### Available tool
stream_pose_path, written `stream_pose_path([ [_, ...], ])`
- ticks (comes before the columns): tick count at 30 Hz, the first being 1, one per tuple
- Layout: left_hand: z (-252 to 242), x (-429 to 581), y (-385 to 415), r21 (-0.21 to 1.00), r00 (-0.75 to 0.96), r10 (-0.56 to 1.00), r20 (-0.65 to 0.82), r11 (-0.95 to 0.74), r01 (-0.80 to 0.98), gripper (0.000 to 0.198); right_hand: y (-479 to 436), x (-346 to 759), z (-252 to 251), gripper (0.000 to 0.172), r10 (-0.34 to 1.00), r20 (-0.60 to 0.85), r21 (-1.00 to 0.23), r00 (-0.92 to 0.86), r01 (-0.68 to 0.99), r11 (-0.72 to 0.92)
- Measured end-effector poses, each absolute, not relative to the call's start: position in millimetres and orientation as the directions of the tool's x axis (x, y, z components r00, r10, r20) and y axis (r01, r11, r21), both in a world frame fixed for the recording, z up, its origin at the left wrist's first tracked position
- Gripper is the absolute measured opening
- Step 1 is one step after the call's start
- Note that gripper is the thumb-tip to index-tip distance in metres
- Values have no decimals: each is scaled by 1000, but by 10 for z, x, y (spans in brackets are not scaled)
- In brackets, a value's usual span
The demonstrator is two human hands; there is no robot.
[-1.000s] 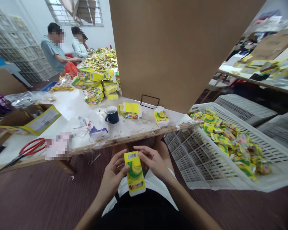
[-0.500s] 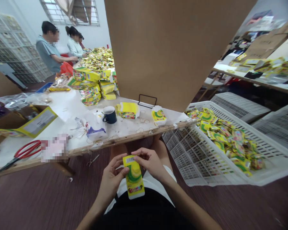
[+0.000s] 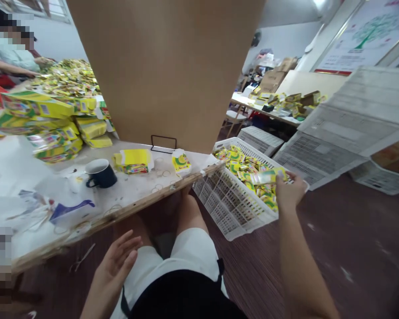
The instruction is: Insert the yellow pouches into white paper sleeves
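Observation:
Over the white plastic crate [image 3: 219, 208] on the right, my right hand [image 3: 291, 190] grips a yellow packet [image 3: 264, 177], which is blurred by motion. Inside the crate lie many similar yellow and green packets [image 3: 241, 161]. My left hand [image 3: 119, 257] hovers above my lap with its fingers apart and nothing in it. The table's wooden edge [image 3: 142, 200] runs in front of my knees.
On the table stand a dark mug [image 3: 103, 175], a yellow box [image 3: 133, 160], a small packet [image 3: 181, 162] and stacked yellow boxes [image 3: 53, 128]. A large brown board [image 3: 173, 75] rises behind. Stacked crates [image 3: 319, 146] stand right; co-workers [image 3: 16, 53] are at far left.
My right hand has carried the yellow packet from above my lap to over the crate. My left hand has let go of it and moved left. The view has turned right.

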State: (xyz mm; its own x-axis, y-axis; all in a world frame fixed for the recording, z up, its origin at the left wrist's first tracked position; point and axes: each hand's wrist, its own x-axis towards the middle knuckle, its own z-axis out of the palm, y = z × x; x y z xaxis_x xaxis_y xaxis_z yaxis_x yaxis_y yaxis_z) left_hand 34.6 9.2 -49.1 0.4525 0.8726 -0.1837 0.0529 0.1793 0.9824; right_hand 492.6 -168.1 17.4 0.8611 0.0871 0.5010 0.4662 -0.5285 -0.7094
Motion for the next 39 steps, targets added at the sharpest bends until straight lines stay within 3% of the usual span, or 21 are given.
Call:
stream_pose_path([
  [3,-486,384,56,980,462,865,-196,181,76,58,-1713,4885,-195,27,86,407,-697,909,370,-615],
  [9,-522,341,88,962,498,825,-269,205,181,60,-1202,4581,-851,23,426,209,-681,880,444,-583],
  [15,-599,325,176,935,542,763,-353,271,228,63,-656,4188,-978,19,617,195,-681,762,558,-474],
  [18,-573,376,131,931,550,751,-364,277,237,62,-248,4016,-922,17,626,241,-656,742,600,-458],
  [23,-518,352,105,941,513,792,-332,236,244,61,405,3982,-643,42,541,328,-595,774,615,-518],
  [26,-519,295,152,947,483,819,-309,217,237,60,610,4121,-442,41,552,336,-551,763,634,-542],
  [33,-578,353,125,956,483,827,-287,216,199,55,897,4488,-160,34,690,207,-447,694,694,-564],
  [39,-596,345,77,958,558,782,-278,184,220,52,1084,4134,-247,41,681,93,-499,726,626,-599],
])
